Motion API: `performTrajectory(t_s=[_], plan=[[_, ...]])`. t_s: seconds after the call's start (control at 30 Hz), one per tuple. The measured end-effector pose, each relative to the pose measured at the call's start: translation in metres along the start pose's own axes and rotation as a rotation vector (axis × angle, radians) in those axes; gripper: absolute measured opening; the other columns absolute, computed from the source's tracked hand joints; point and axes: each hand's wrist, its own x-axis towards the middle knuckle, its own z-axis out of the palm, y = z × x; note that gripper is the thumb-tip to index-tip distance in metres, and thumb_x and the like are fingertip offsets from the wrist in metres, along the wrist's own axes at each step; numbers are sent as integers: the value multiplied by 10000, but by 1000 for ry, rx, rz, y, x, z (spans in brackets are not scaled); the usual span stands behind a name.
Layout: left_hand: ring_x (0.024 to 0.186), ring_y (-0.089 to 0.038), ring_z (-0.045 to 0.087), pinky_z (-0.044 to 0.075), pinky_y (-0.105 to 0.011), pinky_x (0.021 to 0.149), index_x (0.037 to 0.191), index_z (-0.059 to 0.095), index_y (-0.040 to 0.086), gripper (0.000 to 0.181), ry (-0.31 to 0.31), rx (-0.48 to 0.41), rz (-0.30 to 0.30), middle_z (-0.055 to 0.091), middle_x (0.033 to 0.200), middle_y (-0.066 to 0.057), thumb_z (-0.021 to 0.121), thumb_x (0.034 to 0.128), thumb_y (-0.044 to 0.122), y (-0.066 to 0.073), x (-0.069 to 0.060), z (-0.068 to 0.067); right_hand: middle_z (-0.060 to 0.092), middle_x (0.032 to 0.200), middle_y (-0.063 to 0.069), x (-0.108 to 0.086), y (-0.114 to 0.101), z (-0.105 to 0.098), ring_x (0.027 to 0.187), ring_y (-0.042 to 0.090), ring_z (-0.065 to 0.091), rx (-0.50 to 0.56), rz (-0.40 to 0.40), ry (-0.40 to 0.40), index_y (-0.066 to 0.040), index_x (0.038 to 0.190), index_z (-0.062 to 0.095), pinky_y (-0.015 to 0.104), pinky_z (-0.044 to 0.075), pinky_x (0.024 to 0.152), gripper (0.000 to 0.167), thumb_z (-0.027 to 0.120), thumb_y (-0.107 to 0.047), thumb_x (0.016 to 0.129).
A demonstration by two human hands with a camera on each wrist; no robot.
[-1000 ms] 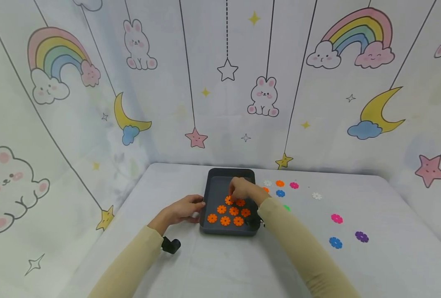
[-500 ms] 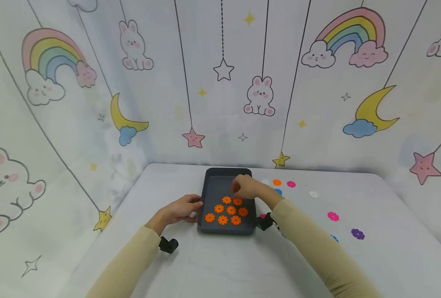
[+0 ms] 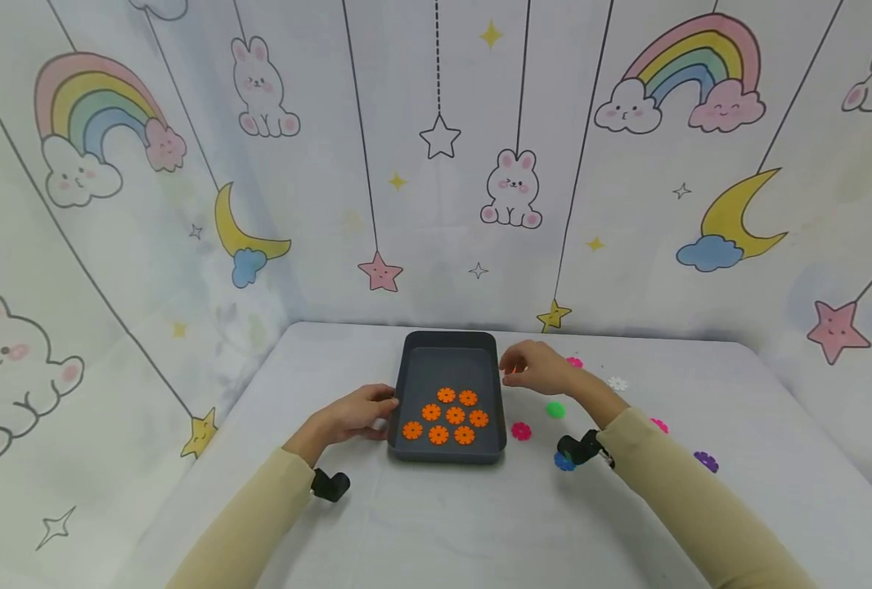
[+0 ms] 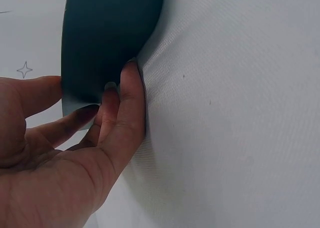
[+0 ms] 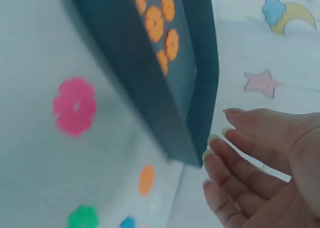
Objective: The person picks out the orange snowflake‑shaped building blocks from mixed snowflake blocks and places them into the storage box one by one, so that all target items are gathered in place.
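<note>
Several orange flower-shaped discs lie flat in rows on the near half of a dark grey rectangular tray. My left hand holds the tray's left side. In the left wrist view, fingers lie against the outer wall and the thumb tip passes behind the rim. Just outside the tray's far right side is my right hand, above the table. Its fingers look loosely bent with nothing between them in the right wrist view. Partly hidden below it is an orange disc.
Loose discs lie on the white table right of the tray: pink, green, blue, white and purple. A patterned cloth hangs behind the table.
My right hand has lifted from above the orange discs and moved right, out past the tray's edge. The left hand stays at the tray, and the discs inside keep their arrangement.
</note>
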Motion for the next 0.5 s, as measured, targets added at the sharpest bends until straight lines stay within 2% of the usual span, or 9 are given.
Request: performTrajectory(t_s=[0.27, 0.5], plan=[[1129, -289, 603, 593, -406, 840, 1512, 404, -42, 493, 10, 3, 7, 578, 1379, -195, 519, 1082, 171, 1, -5, -1, 696, 1063, 146, -3, 31, 1, 949, 273, 629, 46, 145, 73, 72, 1174, 670, 412, 556, 827, 282, 692, -97, 949], [1134, -282, 605, 591, -406, 845, 1509, 416, -31, 483, 7, -13, 8, 576, 1390, -180, 520, 1080, 166, 0, -2, -1, 678, 1103, 198, 6, 57, 12, 974, 313, 622, 66, 255, 145, 93, 1179, 667, 457, 552, 866, 327, 686, -136, 945]])
